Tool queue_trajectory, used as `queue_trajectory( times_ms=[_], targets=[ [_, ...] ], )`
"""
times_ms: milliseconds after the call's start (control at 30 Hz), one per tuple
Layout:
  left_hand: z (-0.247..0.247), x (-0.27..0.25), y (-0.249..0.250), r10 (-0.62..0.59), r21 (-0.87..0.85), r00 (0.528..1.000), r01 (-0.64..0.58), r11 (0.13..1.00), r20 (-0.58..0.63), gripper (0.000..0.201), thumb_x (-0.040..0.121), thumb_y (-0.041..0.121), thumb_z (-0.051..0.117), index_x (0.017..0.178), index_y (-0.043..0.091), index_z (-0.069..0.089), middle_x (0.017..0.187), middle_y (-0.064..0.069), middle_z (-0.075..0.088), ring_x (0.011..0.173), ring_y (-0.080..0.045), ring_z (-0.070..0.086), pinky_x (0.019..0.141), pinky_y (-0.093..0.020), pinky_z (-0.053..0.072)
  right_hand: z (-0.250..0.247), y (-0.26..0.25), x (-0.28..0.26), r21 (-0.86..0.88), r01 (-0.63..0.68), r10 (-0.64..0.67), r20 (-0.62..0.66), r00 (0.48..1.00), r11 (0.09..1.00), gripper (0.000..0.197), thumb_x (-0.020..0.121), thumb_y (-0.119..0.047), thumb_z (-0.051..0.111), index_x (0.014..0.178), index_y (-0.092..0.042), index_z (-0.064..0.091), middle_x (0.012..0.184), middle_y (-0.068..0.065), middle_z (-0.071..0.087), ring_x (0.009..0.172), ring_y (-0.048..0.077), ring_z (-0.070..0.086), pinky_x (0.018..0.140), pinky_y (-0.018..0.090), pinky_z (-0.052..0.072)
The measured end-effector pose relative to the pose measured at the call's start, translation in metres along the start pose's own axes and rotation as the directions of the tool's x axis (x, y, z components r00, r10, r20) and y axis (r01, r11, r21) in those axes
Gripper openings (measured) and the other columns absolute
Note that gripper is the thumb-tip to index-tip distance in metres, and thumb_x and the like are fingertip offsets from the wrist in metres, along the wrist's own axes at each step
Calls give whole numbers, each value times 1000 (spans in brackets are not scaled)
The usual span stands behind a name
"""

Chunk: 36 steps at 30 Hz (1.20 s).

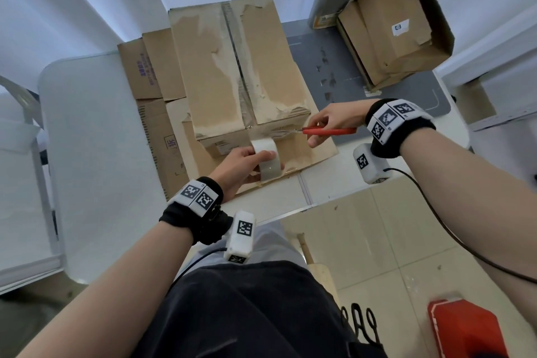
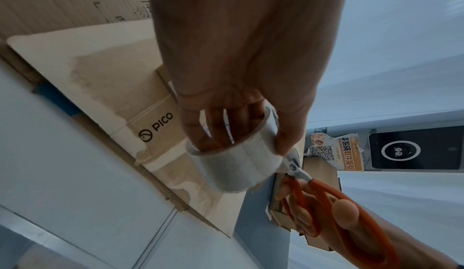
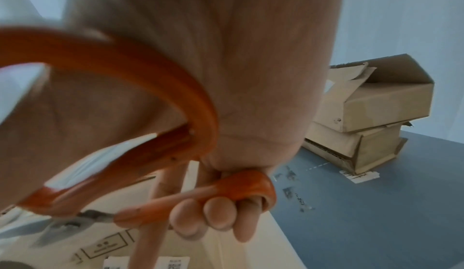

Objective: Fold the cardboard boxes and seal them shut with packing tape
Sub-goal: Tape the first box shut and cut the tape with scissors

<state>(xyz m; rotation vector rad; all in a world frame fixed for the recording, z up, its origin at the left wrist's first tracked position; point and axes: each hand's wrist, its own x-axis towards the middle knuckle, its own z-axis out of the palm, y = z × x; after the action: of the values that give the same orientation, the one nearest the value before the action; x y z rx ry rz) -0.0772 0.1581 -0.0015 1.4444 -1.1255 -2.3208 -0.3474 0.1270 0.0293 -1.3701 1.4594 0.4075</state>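
Cutting tape: we held the scissors [image 1: 325, 131] gripped in our right hand [image 1: 334, 122], blades at the strip.
Roll: our left hand [image 1: 244, 163] gripped the tape roll [image 1: 268, 161], kept taut.
Box [image 1: 241, 73]: centre, its near edge just beyond the roll.
Care: snip close to the edge.

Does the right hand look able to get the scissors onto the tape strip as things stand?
Probably yes. The right hand holds the scissors with blades pointing at the strip stretched between the box and the tape roll gripped by the left hand; nothing lies between.
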Motion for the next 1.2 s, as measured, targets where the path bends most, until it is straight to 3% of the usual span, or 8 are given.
queue_trajectory(
  times_ms=[133,267,433,767,867,967,1067,1200],
  targets=[
    [-1,2,-1,6,-9,1000,-6,1000,13,34,95,25,64,122,5,60,106,-11,75,109,-25,69,99,-40,52,-7,-9,10,-5,2,-2,44,999,1000,52,63,-72,71,100,-34,71,84,-1,61,78,15,55,72,25,46],
    [-1,1,-1,10,-2,1000,-10,1000,22,33,97,25,61,123,5,61,106,-10,75,108,-23,69,93,-34,55,-11,-15,17,29,-3,0,113,994,1000,45,67,-65,70,98,-32,71,75,-2,54,73,14,51,70,24,46],
    [-3,3,-4,1,-45,1000,0,999,31,35,97,25,61,124,4,60,108,-12,75,110,-25,68,103,-44,49,-10,-18,26,81,13,-24,130,991,997,51,58,-72,75,94,-37,77,69,-3,54,67,12,50,68,24,46],
    [-4,4,-2,-1,-8,1000,1,1000,30,35,97,25,62,124,5,60,105,-11,75,106,-23,70,100,-40,52,-4,-11,24,119,49,-51,17,999,992,40,61,-60,79,88,-31,78,63,-3,55,58,10,44,55,21,38],
    [-5,6,-5,-15,28,999,14,1000,31,33,97,24,62,123,4,61,105,-12,75,106,-24,70,98,-40,53,0,-8,27,17,45,-43,-73,996,999,39,54,-68,83,79,-38,79,82,12,67,71,15,53,67,29,42],
    [-6,8,-11,-24,70,999,22,997,33,32,96,24,64,120,4,64,106,-13,75,107,-27,69,101,-44,51,7,-2,32,-10,43,-43,-52,998,999,49,46,-76,80,78,-39,77,87,8,69,79,16,55,74,33,41],
    [-4,10,-14,-53,102,997,46,994,63,34,95,23,64,121,1,63,103,-13,75,100,-23,72,83,-32,59,19,9,31,-30,22,-21,31,999,999,66,57,-72,79,92,-17,71,79,1,58,73,17,49,67,30,35],
    [-4,15,-20,-156,192,983,135,972,99,37,96,24,63,122,-2,60,100,-13,76,92,-15,74,69,-21,55,39,32,25,2,-78,78,74,994,997,53,68,-64,77,95,-19,67,83,-3,58,76,13,51,70,28,37]
  ],
)
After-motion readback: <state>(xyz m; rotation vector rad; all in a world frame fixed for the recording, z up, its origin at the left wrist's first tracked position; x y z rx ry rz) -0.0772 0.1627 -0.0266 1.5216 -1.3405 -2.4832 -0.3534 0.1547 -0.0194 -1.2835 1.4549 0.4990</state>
